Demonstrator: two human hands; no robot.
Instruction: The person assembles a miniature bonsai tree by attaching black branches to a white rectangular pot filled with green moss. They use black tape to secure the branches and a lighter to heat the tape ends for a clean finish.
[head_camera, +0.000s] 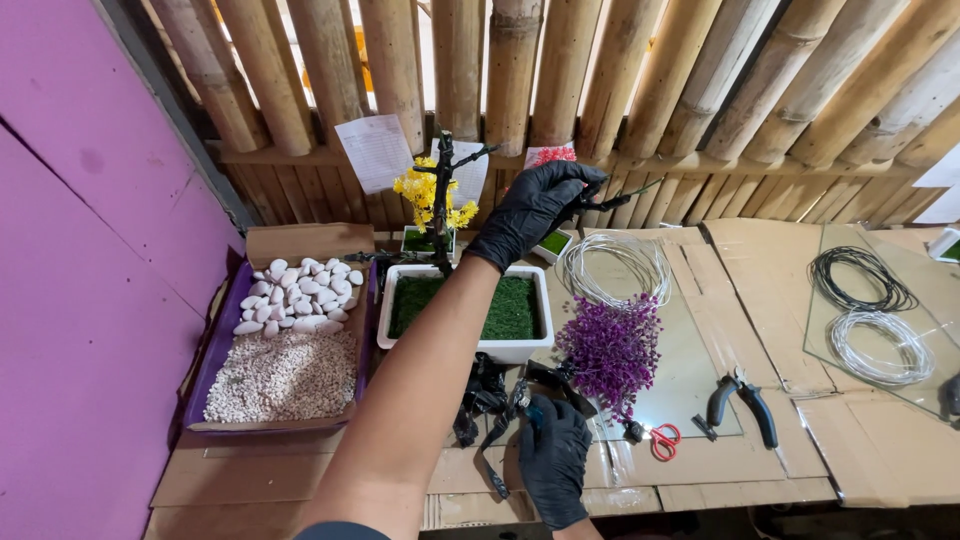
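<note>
The left hand (530, 208), gloved in black, is closed on a thin dark branch (600, 200) of the little tree (443, 195) just beside it; it looks light, wiry, easily bent, best held near the trunk; the right hand (553, 455) grips black pliers (505, 425).

Two hands in black gloves, seen from above. The left hand (533, 208) is raised on a bare forearm that stretches from the lower frame towards one o'clock, its fingers curled closed, knuckles facing the camera. The right hand (553, 455) sits low, near six o'clock, wrist bent upward, fingers seemingly pinched together, though the dark glove blurs their outline.
</note>
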